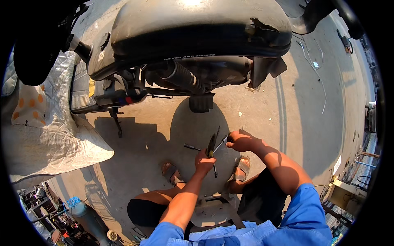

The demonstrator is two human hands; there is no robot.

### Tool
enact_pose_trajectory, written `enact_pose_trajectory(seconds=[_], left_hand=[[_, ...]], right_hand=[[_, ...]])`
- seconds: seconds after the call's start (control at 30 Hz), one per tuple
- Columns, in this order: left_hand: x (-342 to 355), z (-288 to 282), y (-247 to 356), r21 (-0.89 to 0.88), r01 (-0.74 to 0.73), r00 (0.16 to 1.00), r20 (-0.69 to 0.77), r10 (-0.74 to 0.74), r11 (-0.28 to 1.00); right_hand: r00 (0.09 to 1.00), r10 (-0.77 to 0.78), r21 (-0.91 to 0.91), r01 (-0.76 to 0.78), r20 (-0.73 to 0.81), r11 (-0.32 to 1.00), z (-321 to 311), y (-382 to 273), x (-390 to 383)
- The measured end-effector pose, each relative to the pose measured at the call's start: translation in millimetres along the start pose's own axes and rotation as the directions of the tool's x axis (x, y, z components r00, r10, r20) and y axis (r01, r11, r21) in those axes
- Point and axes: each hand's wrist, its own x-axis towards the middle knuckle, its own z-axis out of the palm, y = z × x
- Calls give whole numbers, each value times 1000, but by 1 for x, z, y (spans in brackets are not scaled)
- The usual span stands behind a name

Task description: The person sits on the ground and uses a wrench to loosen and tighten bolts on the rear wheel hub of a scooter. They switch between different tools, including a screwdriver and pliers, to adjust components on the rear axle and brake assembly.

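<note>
My left hand [204, 161] is closed around a three-way socket wrench [220, 146], whose metal arms spread out from near my fingers. In the same grip is a dark tool with a bit of yellow [212, 144] and a thin pointed end; its exact kind is unclear. My right hand [242, 140] is closed at the dark end of the wrench's upper right arm, partly hiding it. Ahead of both hands stands a scooter [201, 33] with a long black seat torn at its right. Below the seat, its shock absorber [182, 76] and a black mudflap [201, 103] show.
At the left, a silvery quilted cover [78, 147] hangs near the scooter's footboard [81, 88]. A grey-green tank [88, 221] and clutter lie at the lower left. Wire strands [320, 78] lie on the concrete at right. A beige box [344, 194] stands at the lower right.
</note>
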Motion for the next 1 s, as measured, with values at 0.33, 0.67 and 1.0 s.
enact_pose_trajectory(seconds=[0.33,0.67,1.0], left_hand=[[60,52,-40,-73,-166,971,-187,150,983],[51,50,-58,21,-175,960,-220,175,984],[49,51,-99,63,-40,990,-136,49,997]], right_hand=[[997,-74,-150,73,1,986,-2,44,27],[968,-139,-158,106,-210,982,-23,25,-29],[973,-64,-141,33,-221,989,-11,78,-81]])
